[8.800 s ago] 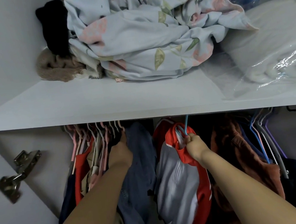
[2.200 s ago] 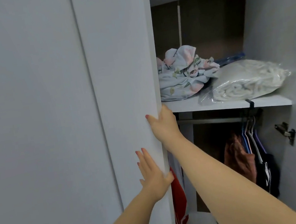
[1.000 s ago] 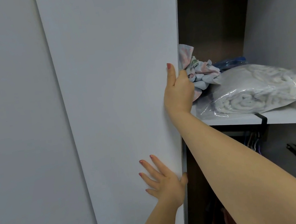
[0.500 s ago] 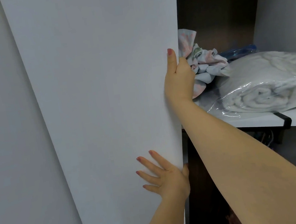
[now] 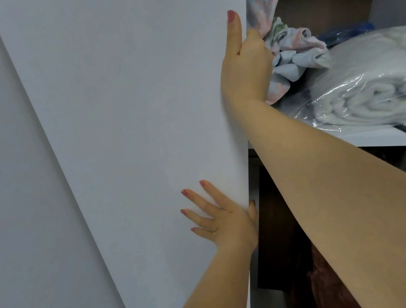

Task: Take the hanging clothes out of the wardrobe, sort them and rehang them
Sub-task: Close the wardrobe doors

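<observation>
Head view, looking into a wardrobe past a white door that is filling the left and middle of the picture.

The left hand is pressing flat on the door's face low down, close to its free edge. Its fingers are lying straight and spread, with the thumb at the edge, and it is holding nothing.

The right hand is gripping that same edge higher up. The thumb is pointing up along the face and the fingers are curling behind the edge, out of sight.

Right of the door, a white shelf is carrying a crumpled floral cloth near its left end. A bagged blanket is lying beside the cloth, reaching to the shelf's front edge.

The hanging clothes are sitting below the shelf, mostly hidden by the right forearm. Only a rust-brown garment is showing, at the bottom of the opening.

Judging by its folds, it is likely soft, light and limp. It would probably be best taken by the hanger hook rather than the fabric, though no hanger is visible here.

The opening beside the door edge is looking narrow. The shelf's front edge is sitting low over the clothes, so headroom for lifting hangers is probably tight.
</observation>
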A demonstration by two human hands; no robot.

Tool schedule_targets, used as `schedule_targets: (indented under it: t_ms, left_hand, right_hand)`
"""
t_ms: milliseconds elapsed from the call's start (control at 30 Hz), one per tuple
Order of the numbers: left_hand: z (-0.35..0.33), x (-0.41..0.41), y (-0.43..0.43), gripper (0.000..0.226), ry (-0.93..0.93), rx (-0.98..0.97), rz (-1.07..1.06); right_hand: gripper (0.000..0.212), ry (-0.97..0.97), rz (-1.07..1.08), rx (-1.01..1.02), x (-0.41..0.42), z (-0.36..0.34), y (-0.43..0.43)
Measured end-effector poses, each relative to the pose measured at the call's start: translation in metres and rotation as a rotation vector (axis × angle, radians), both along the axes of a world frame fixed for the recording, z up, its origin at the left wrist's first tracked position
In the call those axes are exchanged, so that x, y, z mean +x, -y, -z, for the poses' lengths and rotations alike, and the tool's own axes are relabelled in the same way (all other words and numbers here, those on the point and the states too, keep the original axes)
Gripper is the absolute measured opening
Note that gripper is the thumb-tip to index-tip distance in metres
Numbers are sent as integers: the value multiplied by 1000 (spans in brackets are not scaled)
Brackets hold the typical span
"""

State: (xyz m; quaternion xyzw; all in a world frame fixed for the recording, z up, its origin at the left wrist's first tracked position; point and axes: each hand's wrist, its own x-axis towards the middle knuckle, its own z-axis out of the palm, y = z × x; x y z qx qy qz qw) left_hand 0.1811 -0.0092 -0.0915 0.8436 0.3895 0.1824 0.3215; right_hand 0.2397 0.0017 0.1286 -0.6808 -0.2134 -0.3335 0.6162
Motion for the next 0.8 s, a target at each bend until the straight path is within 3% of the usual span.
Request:
schedule_targets:
  t_ms: [800]
  left_hand:
    - [24, 10, -1, 119, 157, 117, -69]
  right_hand:
    - [54, -12, 29, 10, -4, 1, 0]
